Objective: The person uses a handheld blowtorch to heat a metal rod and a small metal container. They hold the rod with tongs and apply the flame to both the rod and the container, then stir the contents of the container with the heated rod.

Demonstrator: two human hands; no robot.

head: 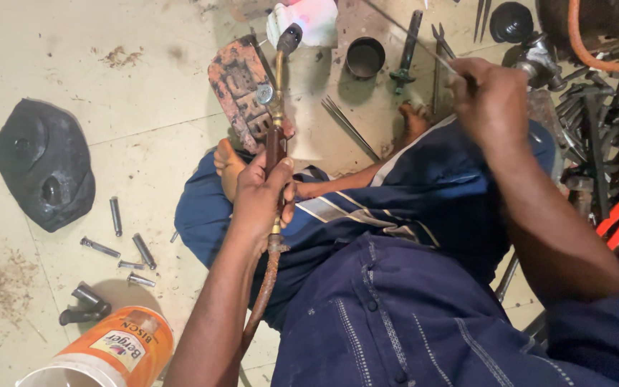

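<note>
Floor tiles (145, 86), pale and stained, spread beyond both hands, with the person's blue-clothed lap directly below them. Well left of the left hand lies a black rubber piece (43, 163); below it, near that arm's elbow, an orange and white paint bucket (112, 352) lies tipped on its side. The left hand (261, 195) is wrapped fully shut around the handle of a brass gas torch (275, 107), whose tube runs up and away from the knuckles to a black tip, while its reddish-brown hose (263, 294) trails back along the forearm. Beside the torch tube lies a rusty red metal block (238, 86). The right hand (492, 100) is closed in a pinch on a thin metal rod (424, 49) that slants up-left from its fingers. A small dark tin cup (365, 57) stands between the two hands, further out. Loose bolts (127, 247) lie scattered left of the left forearm.
</note>
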